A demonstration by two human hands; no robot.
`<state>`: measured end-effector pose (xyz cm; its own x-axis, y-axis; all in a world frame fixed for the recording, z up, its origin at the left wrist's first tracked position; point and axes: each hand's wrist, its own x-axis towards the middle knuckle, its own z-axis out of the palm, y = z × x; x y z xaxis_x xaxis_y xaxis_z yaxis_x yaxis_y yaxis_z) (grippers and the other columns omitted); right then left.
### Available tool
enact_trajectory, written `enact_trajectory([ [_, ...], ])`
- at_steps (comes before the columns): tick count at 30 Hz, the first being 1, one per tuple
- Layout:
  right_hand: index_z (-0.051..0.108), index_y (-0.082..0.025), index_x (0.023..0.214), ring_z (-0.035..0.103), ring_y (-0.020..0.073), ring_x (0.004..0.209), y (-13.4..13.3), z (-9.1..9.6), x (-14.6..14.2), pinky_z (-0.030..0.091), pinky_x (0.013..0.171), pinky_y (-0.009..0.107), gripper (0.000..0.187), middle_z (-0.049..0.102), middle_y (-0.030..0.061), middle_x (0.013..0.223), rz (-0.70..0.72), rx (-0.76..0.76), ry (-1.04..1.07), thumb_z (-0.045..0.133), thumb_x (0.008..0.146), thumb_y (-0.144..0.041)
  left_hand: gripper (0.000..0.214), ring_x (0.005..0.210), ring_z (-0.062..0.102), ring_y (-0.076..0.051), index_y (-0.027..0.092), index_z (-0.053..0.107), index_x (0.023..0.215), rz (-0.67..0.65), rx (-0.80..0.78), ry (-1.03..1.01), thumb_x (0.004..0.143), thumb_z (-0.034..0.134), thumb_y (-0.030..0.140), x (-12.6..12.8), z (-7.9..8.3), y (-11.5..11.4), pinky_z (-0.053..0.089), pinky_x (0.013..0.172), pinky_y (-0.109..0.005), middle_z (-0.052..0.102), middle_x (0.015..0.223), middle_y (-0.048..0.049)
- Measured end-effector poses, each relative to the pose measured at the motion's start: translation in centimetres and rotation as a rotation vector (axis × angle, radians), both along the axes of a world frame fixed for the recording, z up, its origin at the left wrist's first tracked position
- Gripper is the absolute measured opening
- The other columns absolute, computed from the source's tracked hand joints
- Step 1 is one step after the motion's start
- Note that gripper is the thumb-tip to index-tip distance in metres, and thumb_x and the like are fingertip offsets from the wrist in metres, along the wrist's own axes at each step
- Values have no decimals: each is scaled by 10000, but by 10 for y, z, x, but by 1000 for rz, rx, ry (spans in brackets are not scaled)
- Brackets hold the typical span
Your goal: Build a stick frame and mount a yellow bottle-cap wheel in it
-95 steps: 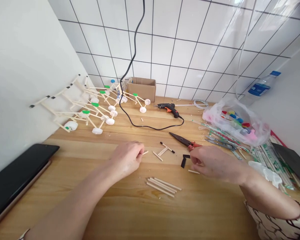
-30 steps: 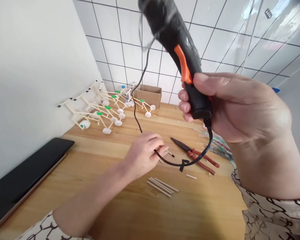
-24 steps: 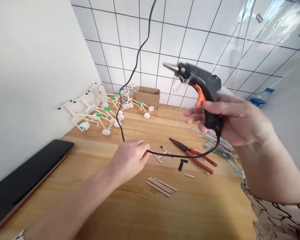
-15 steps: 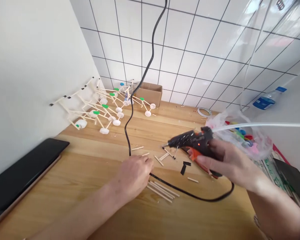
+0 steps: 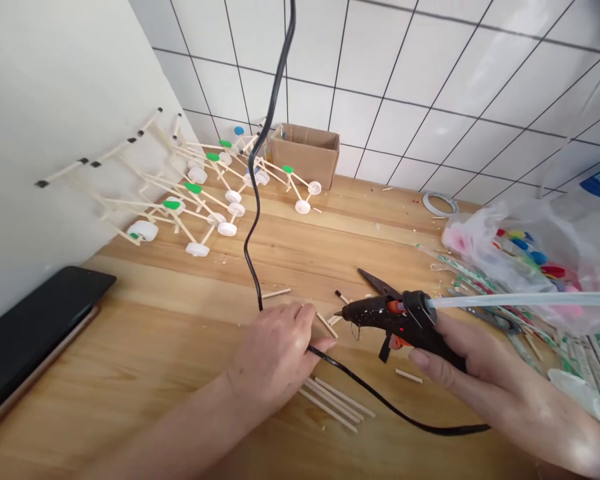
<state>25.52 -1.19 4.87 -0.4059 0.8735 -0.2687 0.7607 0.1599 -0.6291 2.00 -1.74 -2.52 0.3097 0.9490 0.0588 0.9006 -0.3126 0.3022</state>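
Observation:
In the head view my right hand (image 5: 485,373) is wrapped round the handle of a black hot glue gun (image 5: 380,312), with a clear glue stick (image 5: 510,300) running out of its back. The nozzle points left, just above a small wooden stick frame (image 5: 334,321) that the gun partly hides. My left hand (image 5: 273,350) is closed at the left of this frame. Its fingertips and thumb are at the two ends of a short wooden stick (image 5: 327,325). A black cable (image 5: 375,387) passes under the left hand. Several longer wooden sticks (image 5: 337,403) lie just below it.
Stick-built frames with white wheels (image 5: 197,249) stand at the back left, near a cardboard box (image 5: 305,157). A black phone-like slab (image 5: 45,333) is at the left. Scissors (image 5: 377,283), a tape ring (image 5: 440,205) and a plastic bag of coloured caps (image 5: 485,233) lie to the right.
My left hand has moved right to the short stick. The glue gun's nozzle has come down close to the frame beside it. The view has shifted.

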Motion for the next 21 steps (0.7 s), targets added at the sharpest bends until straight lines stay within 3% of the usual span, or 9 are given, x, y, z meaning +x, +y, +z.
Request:
enact_trajectory([
  [9, 598, -266, 1045, 612, 248, 915, -8, -3, 4, 552, 739, 309, 239, 670, 21, 915, 39, 59, -72, 508, 885, -420, 201, 714, 672, -272, 151, 630, 820, 11, 10, -1, 776, 662, 345, 5, 2, -3, 531, 621, -385, 693, 747, -54],
  [21, 607, -260, 801, 634, 230, 778, -10, -10, 6, 564, 655, 278, 220, 641, 13, 724, 14, 135, -146, 521, 863, -453, 195, 717, 678, -274, 150, 642, 821, 9, 21, -19, 757, 685, 329, 5, 2, -2, 534, 620, -383, 704, 762, -56],
])
